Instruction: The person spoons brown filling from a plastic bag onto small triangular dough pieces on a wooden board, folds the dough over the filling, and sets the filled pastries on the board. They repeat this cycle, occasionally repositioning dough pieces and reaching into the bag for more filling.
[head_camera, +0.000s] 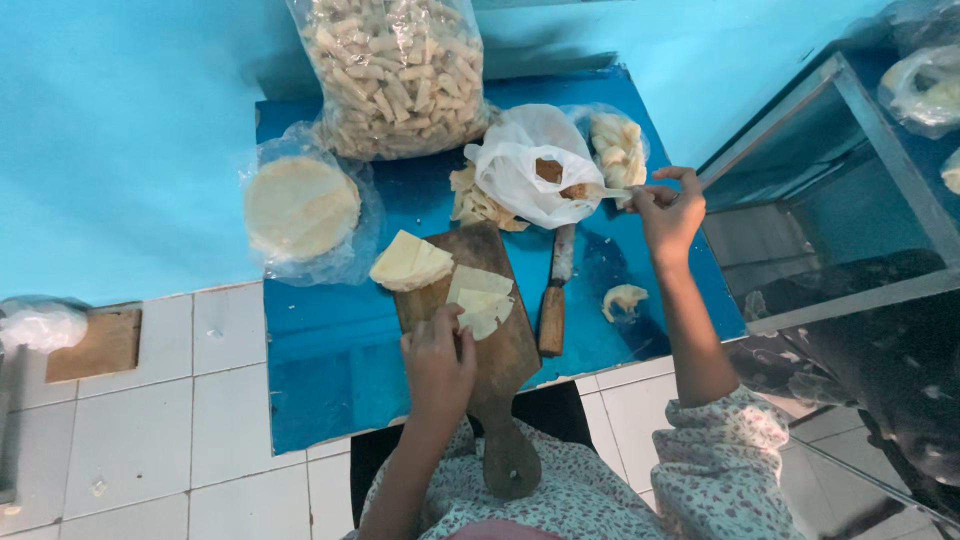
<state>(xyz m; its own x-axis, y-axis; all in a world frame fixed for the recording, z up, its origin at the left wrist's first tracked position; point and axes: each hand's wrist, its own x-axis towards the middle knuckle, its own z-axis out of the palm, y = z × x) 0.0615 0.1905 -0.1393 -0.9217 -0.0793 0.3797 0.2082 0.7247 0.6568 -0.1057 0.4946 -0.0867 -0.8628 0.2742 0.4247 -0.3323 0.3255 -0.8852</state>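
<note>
Left hand (438, 362): fingers pressed flat on a cut wrapper piece (482, 303) on the wooden board (500, 340), nothing clasped.
Right hand (668, 208): pinched shut on a spoon (598, 191), its tip over the filling bag (530, 175) just beyond.
Knife (556, 290): between the hands.
Risk: filling may likely drop off the spoon crossing back to the wrapper.

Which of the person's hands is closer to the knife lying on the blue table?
Right, I'd say, though narrowly. The right hand holds a small spoon just up and right of the knife, near its blade tip. The left hand rests on the wooden board, left of the knife's handle.
</note>
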